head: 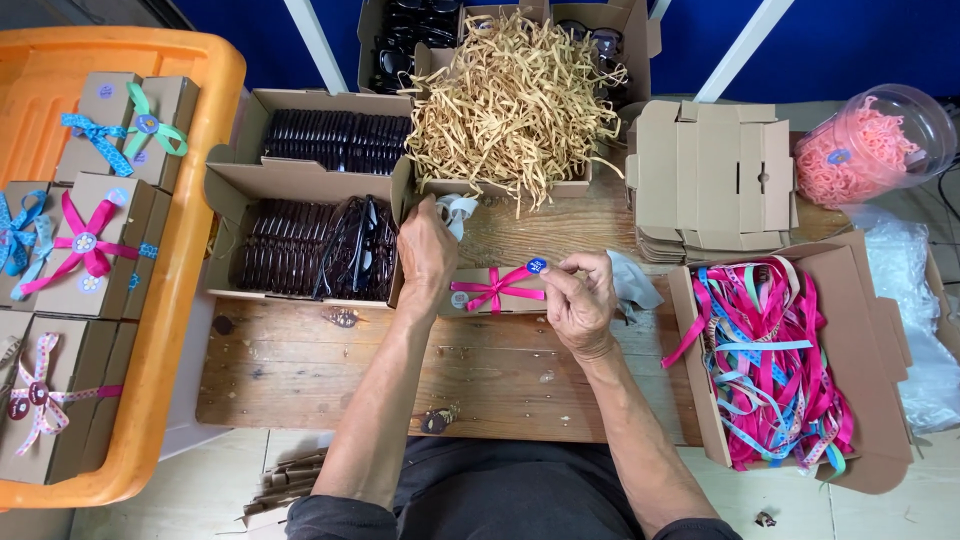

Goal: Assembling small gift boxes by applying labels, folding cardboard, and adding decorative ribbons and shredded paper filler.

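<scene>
Gift box: a small flat brown cardboard box (497, 290) lies at the centre of the frame, on the wooden table, tied with a pink ribbon bow (495, 286).
Handling: you can judge it light and fairly stiff, though thin card dents under a hard squeeze. Hold it by its long edges, clear of the soft bow.
Right hand: your right hand (580, 300) sits just right of the box, thumb and fingertips pinched on a small round blue sticker (536, 265) above the ribbon.
Left hand: your left hand (426, 252) rests at the box's left end, fingers curled; what they hold, if anything, cannot be told.
Table: rough wooden planks (500, 375), bare near you.
Above: a box of tan paper shreds (515, 95) at upper centre; boxes of dark sunglasses (315, 250) to the left.
Right: a stack of flat unfolded boxes (710, 175), and an open box of ribbons (775, 360) at lower right.
Left: an orange tub (190, 240) holding finished boxes.
</scene>
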